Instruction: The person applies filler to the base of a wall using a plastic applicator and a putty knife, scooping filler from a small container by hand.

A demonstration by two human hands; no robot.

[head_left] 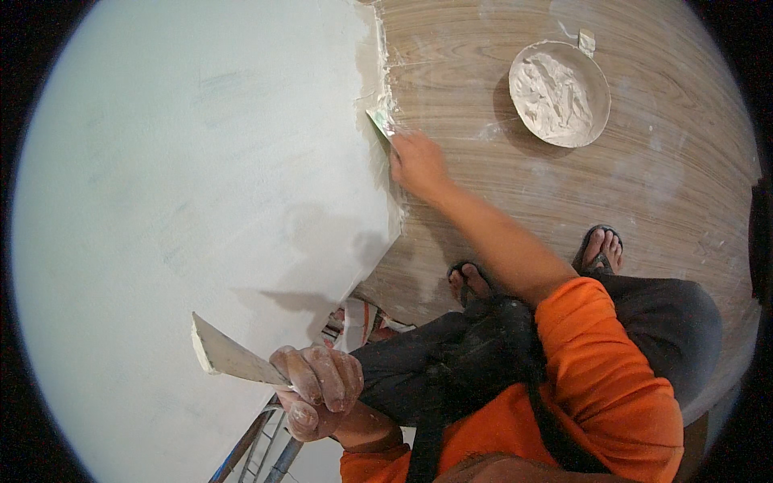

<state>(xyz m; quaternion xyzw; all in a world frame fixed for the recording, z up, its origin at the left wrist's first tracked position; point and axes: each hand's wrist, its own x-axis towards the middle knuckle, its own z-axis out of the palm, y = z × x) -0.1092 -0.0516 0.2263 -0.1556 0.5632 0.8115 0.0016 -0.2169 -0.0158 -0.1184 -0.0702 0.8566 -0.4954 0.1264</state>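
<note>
My left hand (318, 386), smeared with white, is wrapped round a putty knife (237, 354). Its wide blade points up and left, with pale filler along the tip. Farther out, my right hand (419, 165) grips a second putty knife (378, 122), whose blade lies against the bottom of the white wall (201, 161). A ragged strip of cream filler (372, 60) runs along the wall's lower edge there. To the right, a round bowl (602, 113) of thick cream filler (554, 95) rests on the floor, apart from both hands.
Wood-patterned flooring (483, 201) with white smears stretches right of the wall. My sandalled feet (602, 249) stand on it. Beyond the wall's near corner lies a whitish bag (357, 322). Metal tubes (282, 459), perhaps a ladder, rise below my left hand.
</note>
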